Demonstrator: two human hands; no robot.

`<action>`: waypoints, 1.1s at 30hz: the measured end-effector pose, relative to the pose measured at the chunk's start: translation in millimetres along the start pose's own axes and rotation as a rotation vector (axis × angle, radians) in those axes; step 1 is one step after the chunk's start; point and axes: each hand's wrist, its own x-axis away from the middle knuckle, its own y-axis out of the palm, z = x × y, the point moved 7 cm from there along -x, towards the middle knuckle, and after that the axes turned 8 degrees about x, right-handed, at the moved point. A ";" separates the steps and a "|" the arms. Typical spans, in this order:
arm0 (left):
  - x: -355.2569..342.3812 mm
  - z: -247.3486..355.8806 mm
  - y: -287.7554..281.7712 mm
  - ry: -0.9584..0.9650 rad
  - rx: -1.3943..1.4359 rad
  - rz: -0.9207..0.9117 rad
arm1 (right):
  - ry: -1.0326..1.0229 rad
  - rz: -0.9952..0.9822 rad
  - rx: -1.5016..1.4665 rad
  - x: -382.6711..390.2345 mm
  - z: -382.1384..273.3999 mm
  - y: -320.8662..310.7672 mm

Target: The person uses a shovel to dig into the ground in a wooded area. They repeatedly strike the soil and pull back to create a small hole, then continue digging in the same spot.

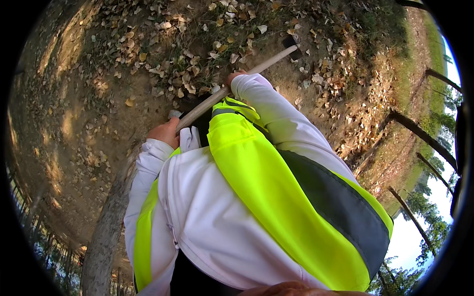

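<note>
Leaf-strewn brown dirt ground [111, 118] surrounds a person in a white jacket [207, 197]. Left hand [165, 132] and right hand [235, 77] curl closed around a long, pale wooden-handled tool [271, 61], slanting before the body, its dark head farthest away.

Ground [138, 118] sun-dappled w/ shadows, sky [406, 237] near-white, edges warped.

1. We look from head height, steeply down over the white jacket [202, 197], which is very near to us.
2. The left hand [165, 133] and the right hand [234, 77] are somewhat farther, and the leafy ground [143, 64] lies behind them.
3. Our round view reaches tilted trees [425, 136] and sky [406, 239] at its right rim.
</note>
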 end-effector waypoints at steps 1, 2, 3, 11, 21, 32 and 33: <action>7.4 -13.4 6.5 -0.035 0.001 -0.028 | -0.024 0.017 0.007 2.9 -12.6 -4.6; 16.5 -26.9 10.9 -0.070 0.003 -0.056 | -0.048 0.033 0.014 6.8 -25.4 -9.5; 30.6 -36.4 8.0 -0.101 -0.012 -0.086 | -0.076 0.091 -0.007 17.7 -43.7 -21.0; 79.2 -65.0 10.1 -0.142 0.045 0.002 | -0.114 0.182 -0.213 -54.3 -92.6 22.1; -1.7 -9.5 -0.7 -0.019 0.099 0.017 | 0.021 -0.010 0.132 4.6 14.1 -2.0; 52.6 -54.7 17.2 -0.148 0.069 -0.061 | -0.139 0.160 0.015 -7.0 -69.9 -10.0; 58.1 -58.8 18.2 -0.123 0.093 -0.030 | -0.147 0.129 -0.004 -10.9 -75.1 -6.2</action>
